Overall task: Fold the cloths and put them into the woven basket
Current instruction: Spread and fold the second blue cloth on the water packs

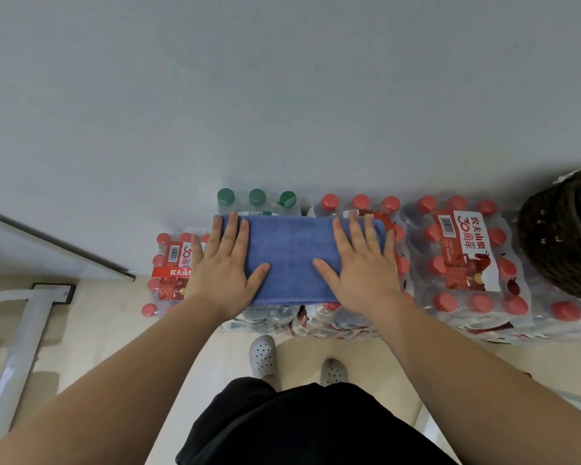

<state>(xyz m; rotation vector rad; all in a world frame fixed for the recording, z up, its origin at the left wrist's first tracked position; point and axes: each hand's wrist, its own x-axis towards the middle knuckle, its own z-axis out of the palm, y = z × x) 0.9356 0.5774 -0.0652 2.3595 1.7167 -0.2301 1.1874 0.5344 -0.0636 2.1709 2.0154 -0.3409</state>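
A blue cloth [291, 256], folded into a wide strip, lies flat on top of shrink-wrapped packs of water bottles. My left hand [223, 263] presses flat on the cloth's left end, fingers spread. On the right end rests my right hand [359, 263], also flat with its fingers apart. Neither hand grips the fabric. The dark woven basket [550, 243] stands on the packs at the far right, partly cut off by the frame edge; something blue shows inside it.
Packs of red-capped bottles [463, 263] and a green-capped pack [257, 199] line the grey wall. A lower pack [171, 266] sits at the left. A white metal frame [17, 333] stands on the floor at the left. My feet in white clogs [264, 355] are below.
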